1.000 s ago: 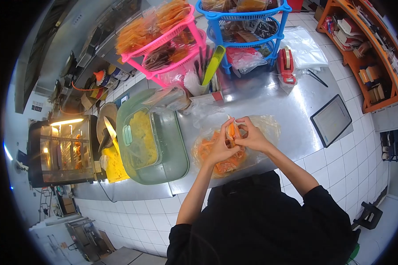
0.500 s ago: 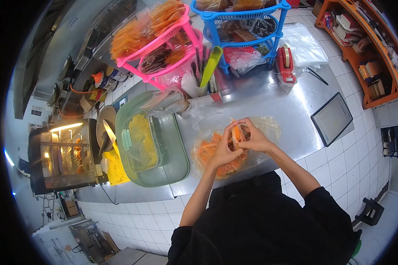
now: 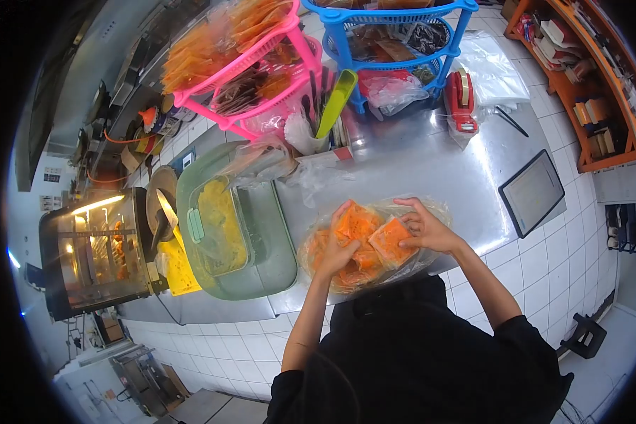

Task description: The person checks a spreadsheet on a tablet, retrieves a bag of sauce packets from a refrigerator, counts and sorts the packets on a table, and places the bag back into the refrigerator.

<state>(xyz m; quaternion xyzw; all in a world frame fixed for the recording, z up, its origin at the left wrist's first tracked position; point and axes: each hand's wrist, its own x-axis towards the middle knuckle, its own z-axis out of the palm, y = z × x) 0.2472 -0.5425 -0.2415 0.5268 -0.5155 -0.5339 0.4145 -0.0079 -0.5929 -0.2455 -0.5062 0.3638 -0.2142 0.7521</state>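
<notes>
Over a clear plastic bag [image 3: 424, 265] on the steel table, both my hands are among flat orange sauce packets. My left hand [image 3: 338, 253] grips one orange packet [image 3: 357, 222] between thumb and fingers. On the other side, my right hand [image 3: 432, 232] pinches a second orange packet [image 3: 391, 242] by its right edge, its other fingers partly spread. More orange packets [image 3: 364, 263] lie beneath, inside or on the bag; its folds hide how they are stacked.
Left of the bag stands a green tub [image 3: 279, 258] with yellow contents under a clear lid. A pink rack [image 3: 240, 71] and a blue rack [image 3: 396, 67] hold packets behind. A tape dispenser [image 3: 462, 102] and a tablet [image 3: 532, 194] are to the right. A knife [image 3: 168, 212] lies far left.
My hands, close together round upright packets before, have moved apart. The packets now face upward, one in each hand. The view has shifted slightly.
</notes>
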